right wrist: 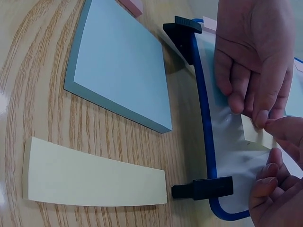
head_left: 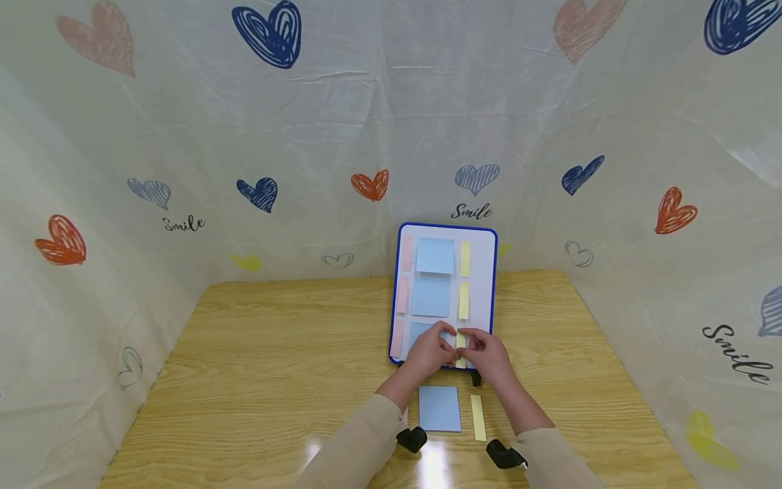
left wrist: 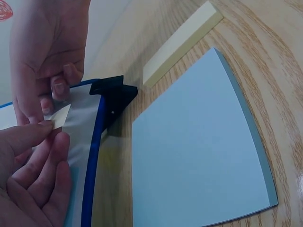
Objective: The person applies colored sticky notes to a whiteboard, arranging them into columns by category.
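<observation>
A yellow sticky-note strip (head_left: 461, 341) lies at the lower right of a blue-rimmed whiteboard (head_left: 482, 299). My left hand (head_left: 432, 351) pinches it from the left, and my right hand (head_left: 487, 354) pinches it from the right. The fingertips nearly meet over the strip, shown as a pale piece (right wrist: 251, 131) in the right wrist view. Left of it, a blue sticky note (head_left: 420, 331) on the board is partly covered by my left hand. Higher up are two more blue notes, flanked by pink strips (head_left: 402, 293) on the left and yellow strips (head_left: 464, 300) on the right.
In front of the board a blue sticky-note pad (head_left: 440, 409) and a yellow strip pad (head_left: 478, 418) lie on the wooden table (head_left: 293, 367). A pink pad (right wrist: 133, 6) is partly hidden. Black feet (right wrist: 203, 187) hold the board. A heart-printed curtain surrounds the table.
</observation>
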`<move>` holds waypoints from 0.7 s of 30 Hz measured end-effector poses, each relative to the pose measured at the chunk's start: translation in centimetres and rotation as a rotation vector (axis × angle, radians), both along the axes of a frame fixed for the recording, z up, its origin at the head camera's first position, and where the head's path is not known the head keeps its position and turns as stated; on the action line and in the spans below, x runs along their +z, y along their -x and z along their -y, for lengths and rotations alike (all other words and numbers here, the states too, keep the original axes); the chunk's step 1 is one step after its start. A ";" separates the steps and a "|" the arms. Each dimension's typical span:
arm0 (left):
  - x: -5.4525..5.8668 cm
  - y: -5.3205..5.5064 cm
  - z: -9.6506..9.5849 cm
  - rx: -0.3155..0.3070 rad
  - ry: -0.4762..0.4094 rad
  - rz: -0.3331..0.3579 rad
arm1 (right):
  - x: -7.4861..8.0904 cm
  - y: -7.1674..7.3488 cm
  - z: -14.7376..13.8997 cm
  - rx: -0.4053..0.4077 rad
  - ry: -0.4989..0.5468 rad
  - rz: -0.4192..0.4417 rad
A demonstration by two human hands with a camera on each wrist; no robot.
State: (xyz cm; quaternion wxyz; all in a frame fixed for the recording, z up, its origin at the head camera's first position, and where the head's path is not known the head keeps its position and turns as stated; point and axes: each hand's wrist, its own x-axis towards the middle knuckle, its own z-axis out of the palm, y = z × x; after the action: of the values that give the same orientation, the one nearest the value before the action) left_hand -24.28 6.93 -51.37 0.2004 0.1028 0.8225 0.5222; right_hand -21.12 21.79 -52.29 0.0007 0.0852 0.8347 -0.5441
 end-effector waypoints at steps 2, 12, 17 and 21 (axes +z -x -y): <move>0.1 0.0 0.0 0.001 0.001 0.003 | 0.0 -0.1 -0.2 0.005 -0.002 0.000; -0.3 0.2 0.4 0.010 0.016 -0.012 | -0.5 -0.2 -0.8 -0.012 -0.003 0.003; -0.5 0.1 0.9 0.018 0.044 -0.042 | -0.3 -0.4 -1.5 0.018 -0.042 0.011; -0.2 0.0 1.7 0.003 0.101 -0.097 | 0.2 -0.8 -2.3 0.068 -0.088 0.008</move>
State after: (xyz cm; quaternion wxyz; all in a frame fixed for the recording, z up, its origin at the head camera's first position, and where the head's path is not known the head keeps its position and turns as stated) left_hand -24.26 5.26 -51.56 0.1642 0.1166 0.8567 0.4750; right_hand -20.29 24.05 -52.08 0.0188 0.0590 0.8602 -0.5062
